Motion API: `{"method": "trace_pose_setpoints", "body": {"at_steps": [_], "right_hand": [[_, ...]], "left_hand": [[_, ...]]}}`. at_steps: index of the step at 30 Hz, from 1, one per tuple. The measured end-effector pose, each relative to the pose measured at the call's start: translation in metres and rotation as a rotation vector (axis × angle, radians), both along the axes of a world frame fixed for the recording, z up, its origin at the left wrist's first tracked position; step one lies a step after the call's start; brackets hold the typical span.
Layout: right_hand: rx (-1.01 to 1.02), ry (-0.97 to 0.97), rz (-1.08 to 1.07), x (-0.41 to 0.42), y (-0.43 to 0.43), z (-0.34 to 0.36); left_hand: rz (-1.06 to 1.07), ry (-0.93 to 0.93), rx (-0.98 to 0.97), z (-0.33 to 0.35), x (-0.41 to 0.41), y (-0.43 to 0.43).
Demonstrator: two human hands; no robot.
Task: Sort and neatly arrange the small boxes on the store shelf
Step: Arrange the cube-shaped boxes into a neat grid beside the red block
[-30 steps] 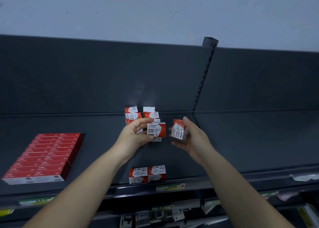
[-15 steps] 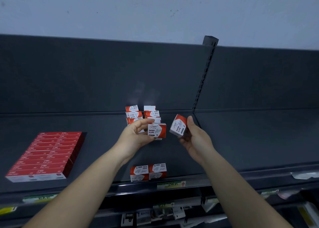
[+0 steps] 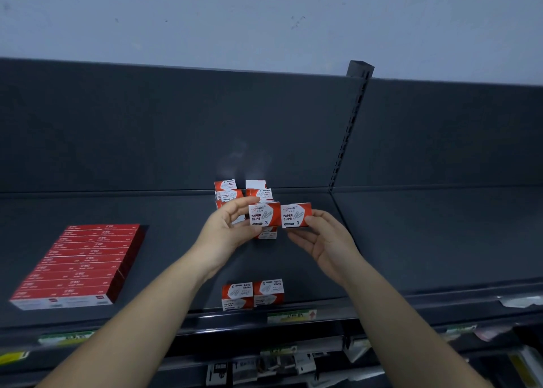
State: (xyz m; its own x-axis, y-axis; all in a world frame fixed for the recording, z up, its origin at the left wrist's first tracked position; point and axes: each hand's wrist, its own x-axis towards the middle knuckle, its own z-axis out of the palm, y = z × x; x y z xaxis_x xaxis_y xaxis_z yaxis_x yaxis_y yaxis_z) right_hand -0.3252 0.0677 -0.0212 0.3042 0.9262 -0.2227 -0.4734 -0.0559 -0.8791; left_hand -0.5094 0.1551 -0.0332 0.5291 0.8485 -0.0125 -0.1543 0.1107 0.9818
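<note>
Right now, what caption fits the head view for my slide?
Left hand holds the left box beside the right box in the right hand, above the shelf.

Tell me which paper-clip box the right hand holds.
The small red-and-white cardboard box pinched by the right hand; it is the rightmost box of all.

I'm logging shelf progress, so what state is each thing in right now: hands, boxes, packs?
left hand: grips the first box.
first box: held above the shelf, label facing the camera.
right hand: pinches the second box.
second box: held level, right beside the first box.
back pile: unevenly stacked.
front pair: side by side at the shelf edge.
red packs: lying in a neat block.
</note>
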Motion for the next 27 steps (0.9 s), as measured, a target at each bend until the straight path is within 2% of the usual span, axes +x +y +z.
{"method": "trace_pose_setpoints", "body": {"at_steps": [11,17,24,27], "right_hand": [[0.038,0.054,0.043,0.004,0.001,0.000],[0.074,0.002,0.041,0.011,-0.001,-0.002],[0.031,-0.206,0.083,0.029,-0.006,-0.008],[0.003,-0.329,0.118,0.041,-0.011,-0.010]], "left_hand": [[-0.036,-0.032,-0.005,-0.001,0.000,0.002],[-0.058,-0.127,-0.110,0.004,0.007,-0.003],[-0.055,0.170,-0.031,0.008,0.027,-0.011],[-0.112,0.357,0.126,0.009,0.031,-0.011]]}}
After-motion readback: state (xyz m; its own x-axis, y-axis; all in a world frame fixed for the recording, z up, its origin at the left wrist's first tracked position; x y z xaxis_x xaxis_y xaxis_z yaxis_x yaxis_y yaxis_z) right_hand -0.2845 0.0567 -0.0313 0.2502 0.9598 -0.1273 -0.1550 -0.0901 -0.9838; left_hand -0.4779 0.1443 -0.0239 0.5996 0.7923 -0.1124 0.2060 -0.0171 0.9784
